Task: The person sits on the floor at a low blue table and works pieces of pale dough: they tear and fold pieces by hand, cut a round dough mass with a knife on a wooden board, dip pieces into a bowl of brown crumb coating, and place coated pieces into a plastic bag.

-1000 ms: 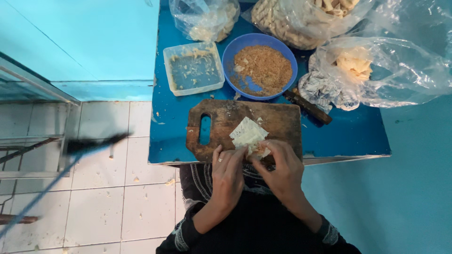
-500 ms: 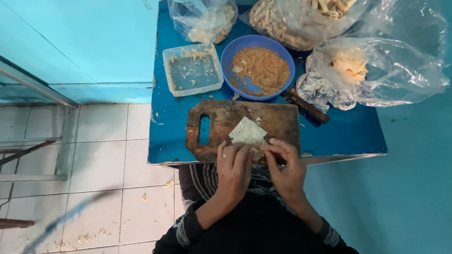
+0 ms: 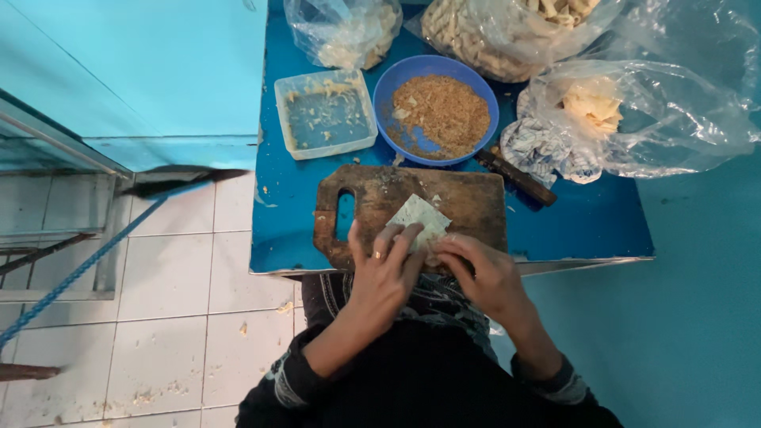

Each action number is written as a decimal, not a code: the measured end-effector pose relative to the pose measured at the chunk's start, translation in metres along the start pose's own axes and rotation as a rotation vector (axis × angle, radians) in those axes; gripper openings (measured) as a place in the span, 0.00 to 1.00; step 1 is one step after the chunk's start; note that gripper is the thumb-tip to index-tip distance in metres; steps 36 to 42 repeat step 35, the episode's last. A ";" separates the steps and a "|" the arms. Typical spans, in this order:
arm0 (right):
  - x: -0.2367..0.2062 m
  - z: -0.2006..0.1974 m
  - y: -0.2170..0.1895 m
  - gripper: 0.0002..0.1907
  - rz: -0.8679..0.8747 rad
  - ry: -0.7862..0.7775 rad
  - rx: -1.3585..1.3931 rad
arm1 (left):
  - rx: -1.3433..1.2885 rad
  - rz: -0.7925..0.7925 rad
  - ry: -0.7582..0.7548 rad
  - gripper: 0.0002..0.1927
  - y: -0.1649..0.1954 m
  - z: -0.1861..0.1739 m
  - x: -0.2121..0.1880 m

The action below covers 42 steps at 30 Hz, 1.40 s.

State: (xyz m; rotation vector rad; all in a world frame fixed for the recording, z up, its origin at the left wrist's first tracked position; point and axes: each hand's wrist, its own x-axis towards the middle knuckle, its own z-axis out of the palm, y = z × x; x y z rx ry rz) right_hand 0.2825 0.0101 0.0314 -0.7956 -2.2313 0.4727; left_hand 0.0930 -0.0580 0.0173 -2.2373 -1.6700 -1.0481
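Blue table carries a board; both hands, left and right, pinch the wrapper just ahead, pinning it flat; filling bowl lies beyond.

A wrapper sheet lies on the cutting board, the bowl behind it, the tub left of the bowl.

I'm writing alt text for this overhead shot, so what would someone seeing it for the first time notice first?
First, the two bare hands, left hand and right hand, pressing a pale square dough wrapper on the dark wooden cutting board at the near edge of the bright blue table. Behind the board stands a round blue bowl of brown crumbly filling, with clear plastic bags to its right.
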 end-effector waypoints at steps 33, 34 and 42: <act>0.026 0.011 0.018 0.08 0.179 -0.014 -0.111 | -0.223 -0.184 -0.007 0.05 -0.017 0.015 0.022; 0.024 0.011 0.016 0.08 0.189 0.014 -0.087 | -0.197 -0.197 -0.021 0.04 -0.017 0.019 0.021; 0.020 0.011 0.013 0.08 0.198 0.043 -0.063 | -0.207 -0.205 -0.021 0.04 -0.018 0.022 0.020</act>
